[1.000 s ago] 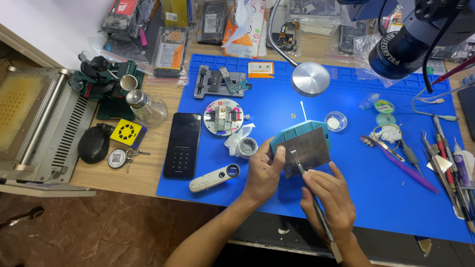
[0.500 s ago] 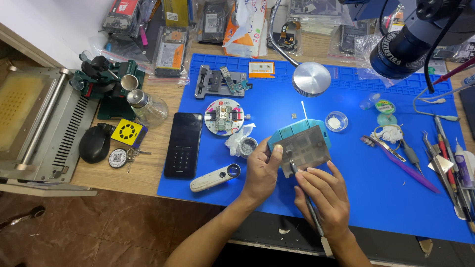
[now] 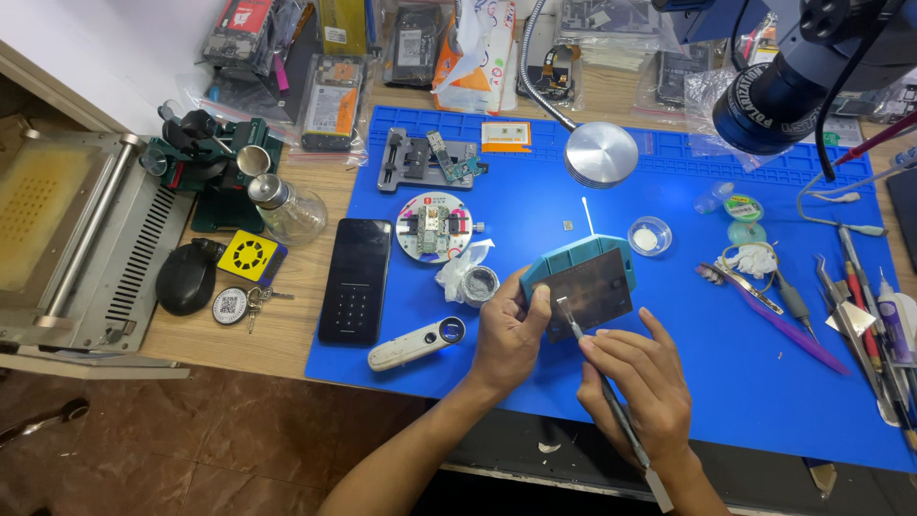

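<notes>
The left hand [image 3: 511, 334] grips the teal-edged plate [image 3: 585, 284] from its left; the right hand [image 3: 638, 377], just below, pinches a thin metal tool [image 3: 594, 368] touching it.

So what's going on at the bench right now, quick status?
Left hand grips teal holder with metal plate. Right hand holds thin metal tool, tip on plate. Wad of tissue beside holder.

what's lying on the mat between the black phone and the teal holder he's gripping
In the head view, between the black phone and the teal holder lies a crumpled white wipe around a small round grey tin.
</notes>
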